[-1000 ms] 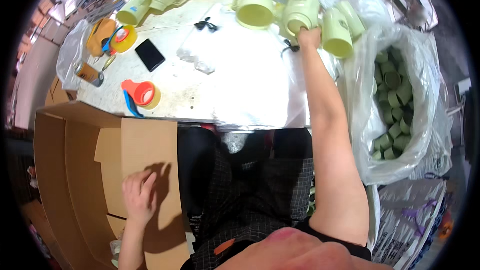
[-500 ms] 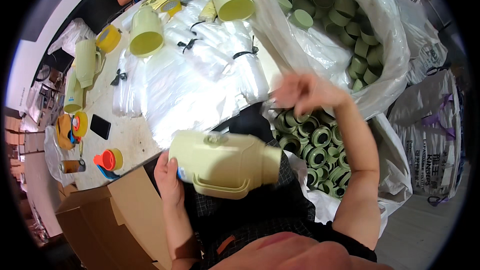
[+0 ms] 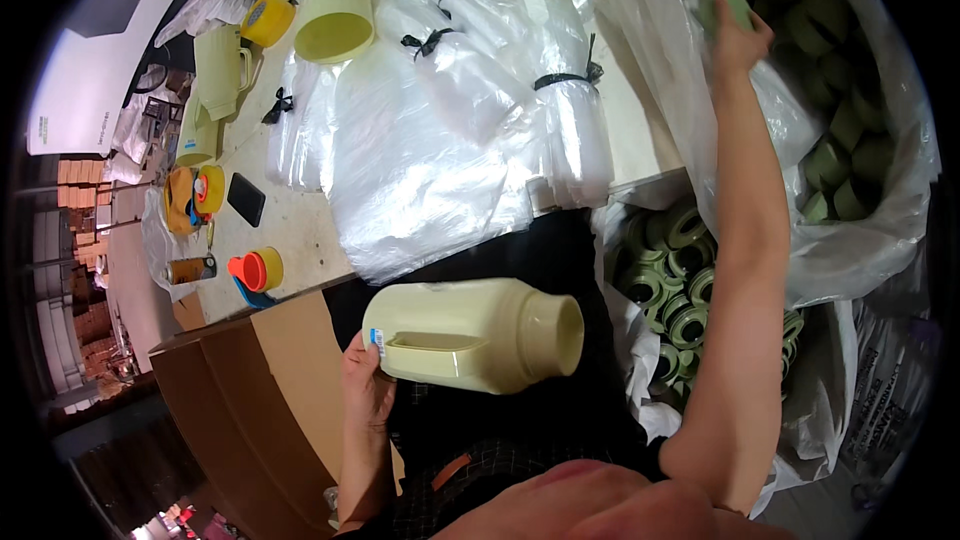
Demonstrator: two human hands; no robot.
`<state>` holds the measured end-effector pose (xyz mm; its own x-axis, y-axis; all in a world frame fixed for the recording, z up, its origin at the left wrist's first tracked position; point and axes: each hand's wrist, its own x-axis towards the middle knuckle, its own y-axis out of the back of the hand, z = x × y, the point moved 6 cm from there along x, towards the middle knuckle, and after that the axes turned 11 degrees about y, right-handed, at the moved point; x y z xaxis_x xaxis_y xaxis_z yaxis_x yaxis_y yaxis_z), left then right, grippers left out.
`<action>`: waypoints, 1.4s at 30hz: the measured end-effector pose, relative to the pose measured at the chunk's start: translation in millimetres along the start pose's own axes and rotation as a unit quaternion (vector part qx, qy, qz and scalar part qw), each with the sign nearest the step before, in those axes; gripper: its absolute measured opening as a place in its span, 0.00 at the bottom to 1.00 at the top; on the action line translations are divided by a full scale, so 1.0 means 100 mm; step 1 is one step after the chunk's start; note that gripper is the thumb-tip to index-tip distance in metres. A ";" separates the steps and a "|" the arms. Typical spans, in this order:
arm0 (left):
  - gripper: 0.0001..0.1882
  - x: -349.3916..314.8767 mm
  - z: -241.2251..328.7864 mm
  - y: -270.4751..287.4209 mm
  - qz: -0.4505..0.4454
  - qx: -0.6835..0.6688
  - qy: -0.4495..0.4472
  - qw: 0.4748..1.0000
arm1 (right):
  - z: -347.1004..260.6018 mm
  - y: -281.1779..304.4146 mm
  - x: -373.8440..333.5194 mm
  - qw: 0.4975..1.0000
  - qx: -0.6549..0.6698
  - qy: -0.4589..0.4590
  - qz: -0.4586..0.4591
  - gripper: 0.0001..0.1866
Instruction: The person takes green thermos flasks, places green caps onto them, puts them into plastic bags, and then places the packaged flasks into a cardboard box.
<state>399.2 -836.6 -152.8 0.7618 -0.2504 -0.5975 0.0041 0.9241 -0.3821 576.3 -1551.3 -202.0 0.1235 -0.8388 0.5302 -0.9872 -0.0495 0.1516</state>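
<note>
My left hand grips the base end of a pale yellow-green thermos jug. The jug lies on its side above my lap, its handle toward me and its open neck pointing right; a small blue-and-white sticker shows near the base. At the upper right, my right hand reaches into a large clear plastic bag. Its fingers are closed round a green cup. Several more green cups fill the bag, partly in shadow.
Below that bag, a second bag holds several green ring-shaped lids. Bundled clear plastic bags cover the table's middle, with yellow-green jug bodies behind. A phone and tape rolls lie left. An open cardboard box stands beside me.
My right hand has moved up and right from above the ring-shaped lids to a cup in the large bag. The jug stays in my left hand, its neck turned more toward view.
</note>
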 end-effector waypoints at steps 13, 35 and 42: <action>0.24 -0.41 0.19 0.13 0.028 -0.036 -0.090 0.995 | -2.92 2.29 -3.22 0.804 0.407 0.117 -0.417 0.35; 0.41 -0.91 -0.08 -1.08 -0.137 0.642 -0.092 0.749 | 1.38 2.16 -2.93 0.948 -0.246 -0.081 -0.185 0.42; 0.35 -0.60 -0.08 -0.62 -0.021 0.528 -0.219 0.820 | -0.38 2.77 -2.97 0.898 0.139 -0.315 -0.274 0.20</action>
<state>348.0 -881.6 -98.6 0.9051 -0.3747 -0.2009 0.4195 0.7097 0.5660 269.9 -1295.1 -286.4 0.6029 -0.7833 -0.1515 -0.7939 -0.6079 -0.0159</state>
